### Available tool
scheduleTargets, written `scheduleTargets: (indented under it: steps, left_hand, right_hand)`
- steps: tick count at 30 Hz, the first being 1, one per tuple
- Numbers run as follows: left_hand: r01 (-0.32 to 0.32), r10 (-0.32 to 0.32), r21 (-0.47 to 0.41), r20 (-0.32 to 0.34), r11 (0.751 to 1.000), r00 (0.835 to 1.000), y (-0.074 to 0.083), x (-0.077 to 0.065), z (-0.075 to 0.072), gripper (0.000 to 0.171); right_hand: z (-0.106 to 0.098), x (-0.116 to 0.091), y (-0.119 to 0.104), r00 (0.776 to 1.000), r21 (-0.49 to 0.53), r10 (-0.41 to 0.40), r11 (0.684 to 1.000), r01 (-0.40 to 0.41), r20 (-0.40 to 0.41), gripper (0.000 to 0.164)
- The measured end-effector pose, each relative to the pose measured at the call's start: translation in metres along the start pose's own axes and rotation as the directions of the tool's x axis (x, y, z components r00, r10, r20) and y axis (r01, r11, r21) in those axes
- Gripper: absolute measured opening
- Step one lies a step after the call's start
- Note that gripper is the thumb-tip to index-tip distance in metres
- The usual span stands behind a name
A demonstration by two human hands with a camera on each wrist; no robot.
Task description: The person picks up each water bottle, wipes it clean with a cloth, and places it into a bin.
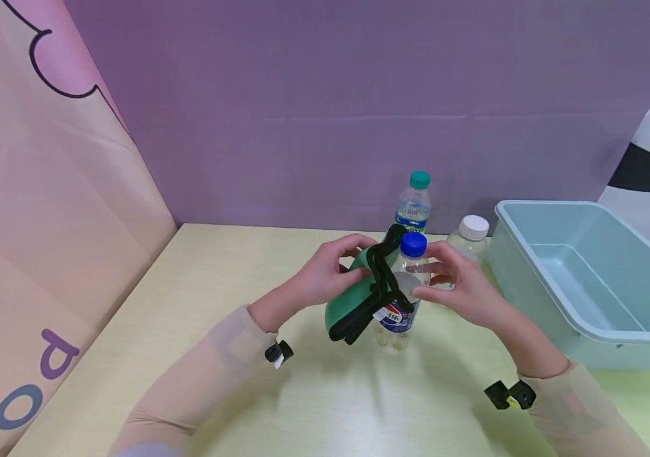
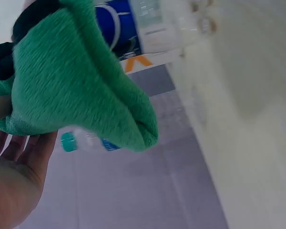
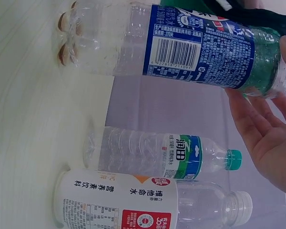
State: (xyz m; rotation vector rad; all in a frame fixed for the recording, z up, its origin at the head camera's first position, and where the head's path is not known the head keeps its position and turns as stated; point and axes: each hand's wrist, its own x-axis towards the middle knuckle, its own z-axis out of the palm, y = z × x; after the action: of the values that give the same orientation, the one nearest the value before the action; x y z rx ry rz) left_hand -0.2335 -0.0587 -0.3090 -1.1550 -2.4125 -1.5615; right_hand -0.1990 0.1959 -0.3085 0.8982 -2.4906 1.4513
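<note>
My left hand [image 1: 331, 273] grips a folded green fuzzy cloth [image 2: 71, 76] with black trim and a black cord. The cloth is up against the side of a clear soda bottle [image 3: 200, 52] with a blue label and blue cap. Fingers and thumb of my right hand [image 1: 462, 289] hold that bottle around its upper part, from the right. The bottle is upright, and a little liquid shows at its bottom. In the head view the cloth and cord cover part of its label.
A water bottle with a green cap [image 1: 419, 180] stands behind, near the purple backdrop [image 1: 302, 127]. A white-capped drink bottle [image 3: 119, 200] is behind my right hand. A pale blue plastic bin [image 1: 536, 273] sits at the right of the wooden table [image 1: 233, 254].
</note>
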Motion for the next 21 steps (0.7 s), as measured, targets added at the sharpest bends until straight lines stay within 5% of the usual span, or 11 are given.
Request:
scheduleTargets:
  steps: [7,14,18,21]
  left_hand:
    - [0.011,-0.023,0.106,0.112,0.994,0.993,-0.028,-0.012,0.013,0.030]
    - [0.027,-0.120,0.339,0.258,0.940,0.959,-0.051,-0.021,0.026,0.032]
    - [0.056,-0.159,0.349,0.273,0.935,0.949,-0.054,-0.020,0.028,0.030]
    - [0.082,-0.162,0.311,0.240,0.947,0.957,-0.054,-0.019,0.028,0.030]
  right_hand:
    - [0.000,0.000,-0.001,1.000,-0.008,0.017,1.000,-0.017,-0.009,0.051]
    - [0.002,0.001,0.001,0.999,-0.032,0.039,0.999,-0.039,0.000,0.052]
    - [0.002,0.002,0.002,0.999,-0.021,0.038,0.999,-0.038,0.007,0.053]
    - [0.002,0.002,0.001,0.999,-0.022,0.038,0.999,-0.038,0.010,0.053]
